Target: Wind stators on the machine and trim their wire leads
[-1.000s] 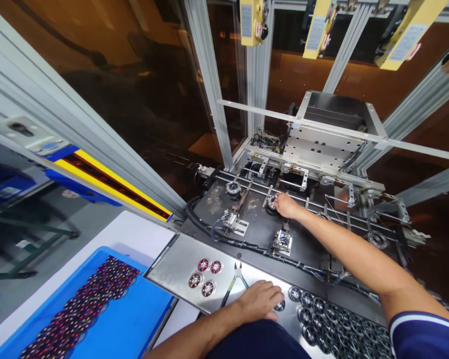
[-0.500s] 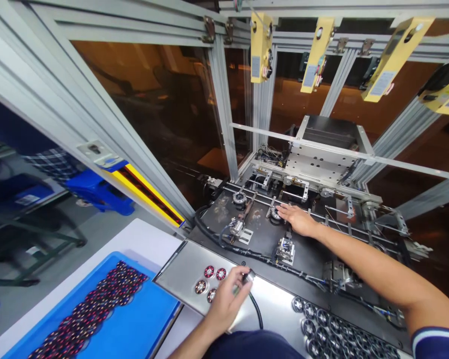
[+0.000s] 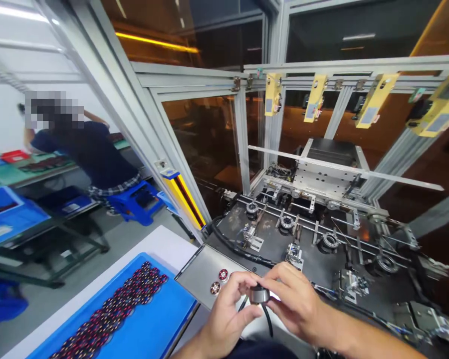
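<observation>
Flanking the round part (image 3: 261, 296), fingers of left hand (image 3: 226, 311) and right hand (image 3: 299, 299) pinch it, right of the blue tray (image 3: 160, 314).

Over the blue tray (image 3: 166, 310) at lower left, access from above is left unobstructed. At lower centre, the steel plate (image 3: 199, 268) is partly blocked by the left hand (image 3: 228, 311) and right hand (image 3: 298, 299). At centre right, only narrow gaps are left between the ring fixtures (image 3: 286, 222), behind which the machine is spanned by a white crossbar (image 3: 404, 180). Sideways passage is barred by an aluminium post (image 3: 134, 104) at upper left.
</observation>
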The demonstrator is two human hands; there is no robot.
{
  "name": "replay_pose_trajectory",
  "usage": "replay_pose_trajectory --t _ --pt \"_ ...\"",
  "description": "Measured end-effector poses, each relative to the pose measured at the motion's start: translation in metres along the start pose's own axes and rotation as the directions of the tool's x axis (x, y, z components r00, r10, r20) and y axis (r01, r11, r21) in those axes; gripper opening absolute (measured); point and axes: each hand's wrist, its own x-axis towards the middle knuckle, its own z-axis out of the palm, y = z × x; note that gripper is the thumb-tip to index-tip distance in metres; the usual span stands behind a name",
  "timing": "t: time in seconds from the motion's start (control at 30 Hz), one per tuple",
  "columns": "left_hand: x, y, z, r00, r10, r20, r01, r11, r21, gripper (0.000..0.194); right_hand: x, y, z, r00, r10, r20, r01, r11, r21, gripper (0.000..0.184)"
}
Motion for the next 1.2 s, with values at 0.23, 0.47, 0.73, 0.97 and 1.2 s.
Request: replay_pose_trajectory --t 0.23,0.47,0.73,0.97,1.2 --pt "-0.004 -0.015 0.019 0.994 -0.083 0.068 0.083 0.997 0.001 0.039 -0.028 -0.017 -0.026 0.924 0.366 0.111 -0.382 0.901 0.206 0.033" --pt "0.005 0.009 0.029 0.919 0.017 0.394 -0.172 0.916 0.363 0.028 -0.044 -0.012 -0.062 0.82 0.391 0.417 -0.57 0.612 0.548 0.019" --pt "-0.002 -0.013 0.042 0.926 -0.044 0.374 -0.138 0.885 0.444 0.04 -0.056 0.002 -0.074 0.826 0.269 0.496 -0.518 0.708 0.48 0.029" --pt "-0.023 -0.115 0.065 0.754 -0.182 0.631 -0.427 0.596 0.681 0.026 -0.088 0.159 -0.138 0.66 0.715 0.231 -0.691 0.698 -0.188 0.026" --pt "-0.04 -0.17 0.103 0.494 -0.285 0.822 -0.639 0.522 0.565 0.051 -0.133 0.237 -0.125 0.602 0.773 0.201 -0.669 0.626 -0.402 0.03"
